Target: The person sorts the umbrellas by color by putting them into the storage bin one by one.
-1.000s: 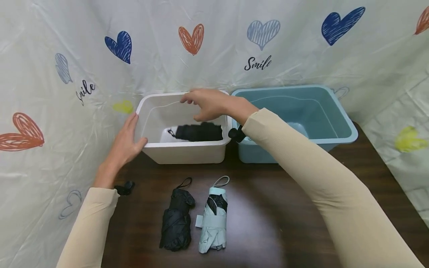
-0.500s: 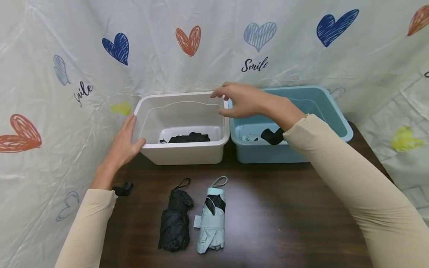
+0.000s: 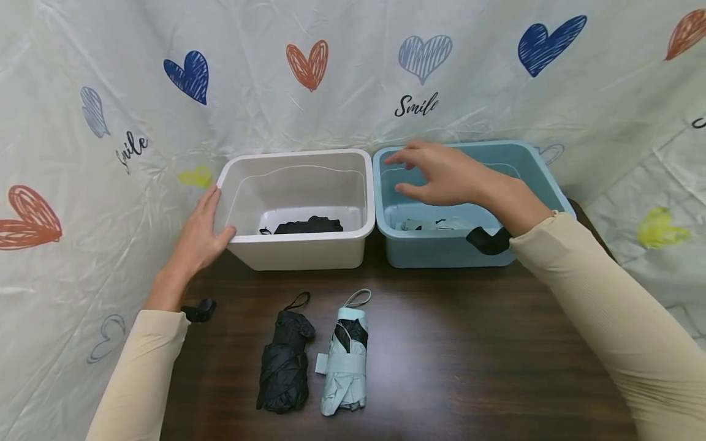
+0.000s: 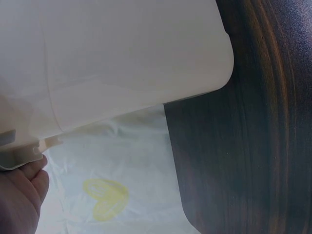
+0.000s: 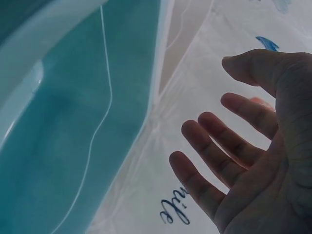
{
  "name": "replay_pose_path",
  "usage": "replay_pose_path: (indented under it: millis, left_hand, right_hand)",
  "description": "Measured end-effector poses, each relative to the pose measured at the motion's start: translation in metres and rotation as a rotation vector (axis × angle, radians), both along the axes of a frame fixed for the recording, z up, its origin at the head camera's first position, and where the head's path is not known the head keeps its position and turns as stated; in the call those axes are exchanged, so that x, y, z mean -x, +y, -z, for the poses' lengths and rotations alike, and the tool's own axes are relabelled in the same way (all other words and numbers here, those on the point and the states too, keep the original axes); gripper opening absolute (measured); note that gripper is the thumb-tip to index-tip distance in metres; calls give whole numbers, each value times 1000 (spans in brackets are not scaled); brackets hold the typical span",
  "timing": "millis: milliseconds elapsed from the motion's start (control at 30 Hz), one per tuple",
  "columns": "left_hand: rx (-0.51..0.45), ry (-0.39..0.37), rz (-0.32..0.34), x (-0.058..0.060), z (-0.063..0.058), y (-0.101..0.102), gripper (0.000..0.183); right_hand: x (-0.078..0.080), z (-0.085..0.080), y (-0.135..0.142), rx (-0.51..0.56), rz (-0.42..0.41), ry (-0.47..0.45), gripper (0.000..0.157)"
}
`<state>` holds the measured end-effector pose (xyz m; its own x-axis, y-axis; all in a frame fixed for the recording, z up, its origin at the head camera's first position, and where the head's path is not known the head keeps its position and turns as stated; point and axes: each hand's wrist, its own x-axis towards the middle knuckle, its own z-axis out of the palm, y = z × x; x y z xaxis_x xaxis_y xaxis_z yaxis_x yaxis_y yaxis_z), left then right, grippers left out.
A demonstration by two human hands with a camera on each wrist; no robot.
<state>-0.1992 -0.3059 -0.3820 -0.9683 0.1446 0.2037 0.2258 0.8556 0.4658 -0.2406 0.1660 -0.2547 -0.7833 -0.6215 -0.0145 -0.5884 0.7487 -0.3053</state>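
Note:
My left hand (image 3: pixel 204 233) holds the white plastic bin (image 3: pixel 298 251) at its left rim, the thumb over the front corner. In the left wrist view, bent fingers (image 4: pixel 41 183) meet the underside of the rim. A black folded item (image 3: pixel 309 225) lies inside this bin, partly hidden by the front wall. My right hand (image 3: pixel 447 174) hovers over the light blue bin (image 3: pixel 441 251), fingers spread and nothing in them. Low in that bin is a pale item (image 3: pixel 436 225), mostly hidden. A folded black umbrella (image 3: pixel 285 361) and a folded pale mint umbrella (image 3: pixel 346 361) lie side by side in front.
Both bins stand side by side at the back of the dark wooden table (image 3: pixel 469 343). A white sheet printed with hearts (image 3: pixel 309 122) hangs directly behind them and along both sides.
My right hand has moved right, from above the white bin to above the light blue bin. My left hand stays at the white bin's rim. The two umbrellas on the table have not moved.

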Motion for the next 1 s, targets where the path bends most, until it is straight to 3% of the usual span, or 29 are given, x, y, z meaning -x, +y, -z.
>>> replay_pose_path:
  millis: [467,767,1000]
  left_hand:
    - [-12,-1,-8,1,2,-2,90]
    - [-21,-7,8,3,2,-2,90]
    - [-7,-33,-2,0,-3,-1,92]
  right_hand:
    - [-25,16,45,158,128,52,54]
    - [-40,34,99,275,219,102,53]
    - [-42,48,138,307,339,101,50]
